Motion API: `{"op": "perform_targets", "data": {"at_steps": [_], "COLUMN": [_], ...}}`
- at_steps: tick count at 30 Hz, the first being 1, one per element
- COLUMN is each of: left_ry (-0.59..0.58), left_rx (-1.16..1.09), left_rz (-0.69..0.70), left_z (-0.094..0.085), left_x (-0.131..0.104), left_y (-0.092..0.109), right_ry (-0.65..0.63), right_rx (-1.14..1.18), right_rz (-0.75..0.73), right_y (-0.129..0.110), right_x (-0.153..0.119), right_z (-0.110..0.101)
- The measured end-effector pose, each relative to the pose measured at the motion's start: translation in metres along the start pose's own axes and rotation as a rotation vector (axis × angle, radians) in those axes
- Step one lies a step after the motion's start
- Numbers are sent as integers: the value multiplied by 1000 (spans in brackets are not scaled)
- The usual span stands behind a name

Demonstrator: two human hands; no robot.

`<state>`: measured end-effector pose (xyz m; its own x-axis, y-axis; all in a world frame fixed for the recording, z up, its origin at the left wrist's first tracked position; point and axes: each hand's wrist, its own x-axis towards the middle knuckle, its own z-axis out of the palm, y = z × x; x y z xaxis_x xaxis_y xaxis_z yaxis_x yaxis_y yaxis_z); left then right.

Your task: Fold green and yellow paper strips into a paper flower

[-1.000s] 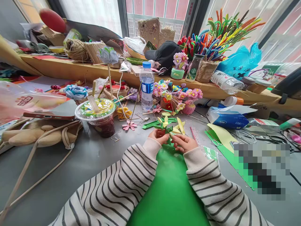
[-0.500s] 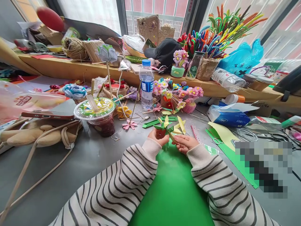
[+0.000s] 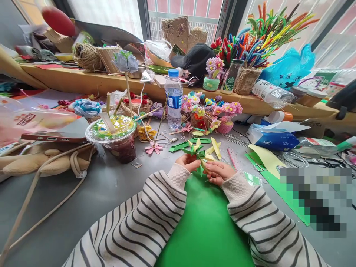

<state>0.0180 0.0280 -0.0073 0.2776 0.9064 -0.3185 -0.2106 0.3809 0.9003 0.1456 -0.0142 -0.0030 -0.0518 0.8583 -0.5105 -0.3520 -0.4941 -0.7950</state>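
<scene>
Between my hands is a folded paper flower [image 3: 196,149] with green and pale yellow petals. My left hand [image 3: 188,162] is closed on its left side, fingers partly hidden behind the paper. At its lower right, my right hand [image 3: 218,172] pinches a pale yellow folded petal [image 3: 204,163] that touches the flower; whether it is joined there I cannot tell. Yellow folded paper pieces [image 3: 215,148] lie just beyond my right hand, and green folded strips [image 3: 178,147] rest beyond my left. Beneath my forearms spreads a large green sheet [image 3: 207,222].
A lidded drink cup [image 3: 120,142] stands left, near a pink paper flower [image 3: 153,148]. Behind my hands are a water bottle [image 3: 173,100] and crocheted flowers [image 3: 200,105]. To the right lie a tissue pack [image 3: 271,137], small scissors [image 3: 259,167] and green paper [image 3: 289,200].
The yellow petal in my right hand has turned and shifted slightly against the flower, its pale face now showing more. My left hand stays almost still. The view has shifted a little.
</scene>
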Motion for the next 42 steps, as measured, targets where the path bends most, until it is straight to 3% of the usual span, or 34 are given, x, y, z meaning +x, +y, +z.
{"op": "perform_targets", "data": {"at_steps": [6, 8, 15, 27, 39, 42], "left_ry": [-144, -143, -58, -28, -29, -43], "left_rx": [-36, -73, -55, 81, 122, 115], "left_rz": [12, 6, -21, -99, 42, 63], "left_z": [-7, -8, -4, -5, -3, -3], "left_x": [11, 13, 8, 1, -2, -1], "left_y": [-16, -18, -11, -1, 1, 0], "right_ry": [-145, -154, -101, -17, 55, 65], "right_rx": [30, 45, 28, -35, -206, -204], "right_rz": [14, 7, -52, -115, -311, -300], "right_y": [4, 3, 1, 10, 18, 18], "right_x": [4, 3, -5, 6, 7, 5], "right_z": [-3, -2, 6, 1, 4, 5]}}
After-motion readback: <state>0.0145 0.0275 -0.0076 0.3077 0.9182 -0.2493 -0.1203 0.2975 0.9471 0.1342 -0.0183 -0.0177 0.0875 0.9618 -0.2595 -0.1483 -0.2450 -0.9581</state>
